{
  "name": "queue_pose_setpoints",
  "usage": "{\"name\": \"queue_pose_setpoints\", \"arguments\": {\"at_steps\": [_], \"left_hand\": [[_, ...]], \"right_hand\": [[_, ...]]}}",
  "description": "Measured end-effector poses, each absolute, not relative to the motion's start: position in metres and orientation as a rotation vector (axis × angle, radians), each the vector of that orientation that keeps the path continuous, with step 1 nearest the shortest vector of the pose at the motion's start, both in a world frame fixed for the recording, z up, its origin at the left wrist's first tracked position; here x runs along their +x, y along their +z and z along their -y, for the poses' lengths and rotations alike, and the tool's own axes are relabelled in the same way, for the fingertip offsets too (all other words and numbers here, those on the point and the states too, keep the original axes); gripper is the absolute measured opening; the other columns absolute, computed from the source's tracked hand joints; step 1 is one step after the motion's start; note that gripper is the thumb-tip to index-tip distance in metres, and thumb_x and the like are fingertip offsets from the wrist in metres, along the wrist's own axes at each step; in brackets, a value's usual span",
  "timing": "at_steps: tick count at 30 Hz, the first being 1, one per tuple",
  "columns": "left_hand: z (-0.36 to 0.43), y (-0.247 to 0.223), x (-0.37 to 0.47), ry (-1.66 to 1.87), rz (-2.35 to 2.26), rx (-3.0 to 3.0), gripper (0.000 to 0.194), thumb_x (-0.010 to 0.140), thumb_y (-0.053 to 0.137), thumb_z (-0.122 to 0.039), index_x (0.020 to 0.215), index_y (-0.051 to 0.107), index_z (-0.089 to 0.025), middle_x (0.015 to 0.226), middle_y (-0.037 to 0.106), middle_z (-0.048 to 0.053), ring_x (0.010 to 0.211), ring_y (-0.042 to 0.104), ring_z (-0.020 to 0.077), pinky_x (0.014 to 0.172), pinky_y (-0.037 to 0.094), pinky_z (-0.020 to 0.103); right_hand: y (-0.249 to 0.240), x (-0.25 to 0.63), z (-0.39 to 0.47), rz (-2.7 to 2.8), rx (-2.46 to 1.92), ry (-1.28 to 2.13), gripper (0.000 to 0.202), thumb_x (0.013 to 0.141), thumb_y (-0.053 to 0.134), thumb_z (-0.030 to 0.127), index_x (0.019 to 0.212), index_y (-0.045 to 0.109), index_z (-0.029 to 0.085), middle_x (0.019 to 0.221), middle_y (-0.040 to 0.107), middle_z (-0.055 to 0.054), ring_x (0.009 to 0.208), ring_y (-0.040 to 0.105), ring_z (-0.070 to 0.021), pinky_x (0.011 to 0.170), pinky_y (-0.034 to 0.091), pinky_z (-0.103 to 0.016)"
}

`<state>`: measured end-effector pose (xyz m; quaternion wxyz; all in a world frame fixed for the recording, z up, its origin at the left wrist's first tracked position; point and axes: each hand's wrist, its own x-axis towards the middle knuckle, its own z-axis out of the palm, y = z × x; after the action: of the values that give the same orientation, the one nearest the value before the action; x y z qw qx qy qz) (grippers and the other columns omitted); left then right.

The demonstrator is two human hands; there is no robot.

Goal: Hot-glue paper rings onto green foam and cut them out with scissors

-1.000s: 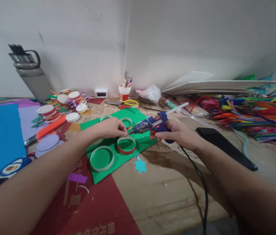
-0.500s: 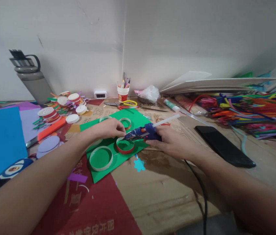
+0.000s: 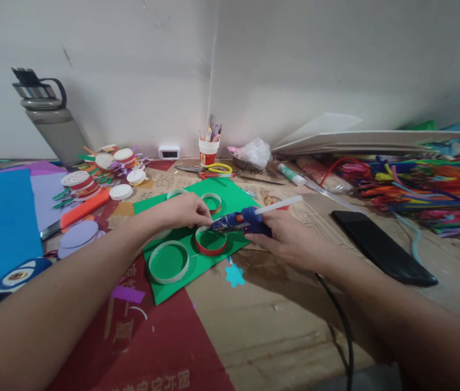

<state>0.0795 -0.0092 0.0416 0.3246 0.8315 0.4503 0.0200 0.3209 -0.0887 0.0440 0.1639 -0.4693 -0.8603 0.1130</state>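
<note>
A blue hot glue gun with a clear glue stick in its back is in my right hand, whose fingers wrap round the handle. Its nozzle is at the inner back edge of a red paper ring with a white inside. My left hand is closed, fingertips pinched at that ring's back rim beside the nozzle. The ring stands on a green sheet. A larger white ring is at the sheet's near left. Farther back are another ring and one partly hidden by my left hand.
Left lie a blue sheet, an orange utility knife, purple discs and cut cup pieces. Scissors and a pen cup are behind. A phone lies right, near pipe cleaners. The gun's cable trails off the front.
The nozzle has shifted slightly right along the ring's back edge. My left fingertips stay at the rim. The whole view has moved a little.
</note>
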Motion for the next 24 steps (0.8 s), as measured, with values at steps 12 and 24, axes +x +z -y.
{"name": "queue_pose_setpoints", "arguments": {"at_steps": [12, 24], "left_hand": [[0.0080, 0.0372, 0.0795, 0.072, -1.173, 2.187, 0.024, 0.077, 0.060, -0.038, 0.081, 0.075, -0.019, 0.060, 0.061, -0.002, 0.056, 0.053, 0.0112, 0.053, 0.038, 0.022], [0.0099, 0.0395, 0.0810, 0.082, -1.193, 2.153, 0.022, 0.077, 0.063, -0.036, 0.080, 0.075, -0.018, 0.058, 0.059, -0.002, 0.056, 0.052, 0.0115, 0.054, 0.036, 0.023]], "right_hand": [[0.0387, 0.3204, 0.0906, 2.488, -1.336, 0.223, 0.017, 0.091, 0.053, 0.027, 0.077, 0.059, 0.020, 0.070, 0.062, -0.003, 0.068, 0.058, -0.0184, 0.064, 0.042, -0.028], [0.0402, 0.3220, 0.0926, 2.509, -1.347, 0.133, 0.016, 0.091, 0.054, 0.027, 0.079, 0.060, 0.019, 0.070, 0.062, -0.004, 0.071, 0.059, -0.0189, 0.063, 0.041, -0.028]]}}
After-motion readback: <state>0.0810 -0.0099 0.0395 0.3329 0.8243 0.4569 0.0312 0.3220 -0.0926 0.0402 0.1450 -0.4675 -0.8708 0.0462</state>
